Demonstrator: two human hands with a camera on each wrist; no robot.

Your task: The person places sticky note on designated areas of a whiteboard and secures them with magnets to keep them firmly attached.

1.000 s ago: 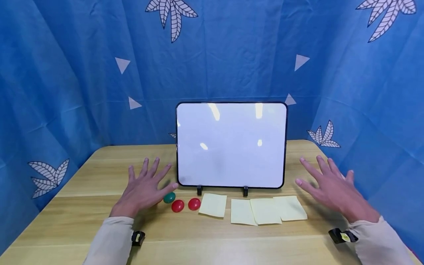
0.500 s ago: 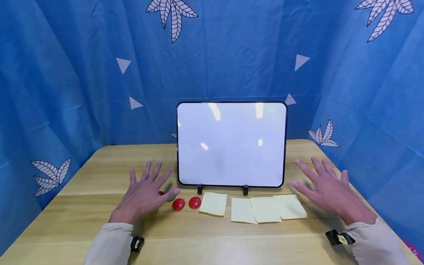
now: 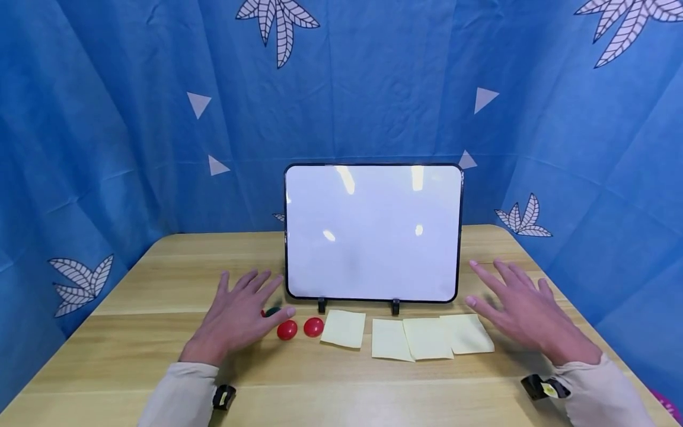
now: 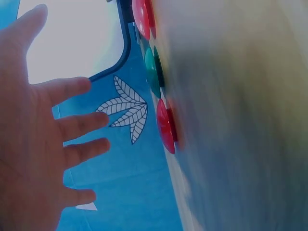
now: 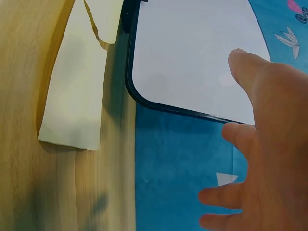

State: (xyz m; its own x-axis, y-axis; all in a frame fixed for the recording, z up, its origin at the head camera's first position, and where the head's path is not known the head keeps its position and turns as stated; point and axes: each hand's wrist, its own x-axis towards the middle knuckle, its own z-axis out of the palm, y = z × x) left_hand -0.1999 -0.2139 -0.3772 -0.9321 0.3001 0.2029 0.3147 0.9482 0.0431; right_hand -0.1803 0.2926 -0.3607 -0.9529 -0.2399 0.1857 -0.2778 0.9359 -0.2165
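My left hand (image 3: 235,317) hovers palm down over the table's left side, fingers spread, holding nothing. Under and beside it lie round magnets: a red one (image 3: 287,330), another red magnet (image 3: 313,327) and a green magnet (image 4: 152,72). One more red magnet (image 4: 166,126) shows in the left wrist view, mostly hidden by the hand in the head view. My right hand (image 3: 528,314) hovers with spread fingers right of the pale yellow sticky notes (image 3: 466,334), also holding nothing. A whiteboard (image 3: 373,231) with a black frame stands upright between the hands.
Two black stand feet (image 3: 395,306) hold up the whiteboard. A single sticky note (image 3: 344,329) lies left of three overlapping ones. The wooden table (image 3: 341,397) is bordered at the back and sides by a blue patterned curtain (image 3: 373,83).
My right hand has drifted a little left and down toward the notes. The left hand has shifted slightly right and down, covering more of the green magnet in the head view.
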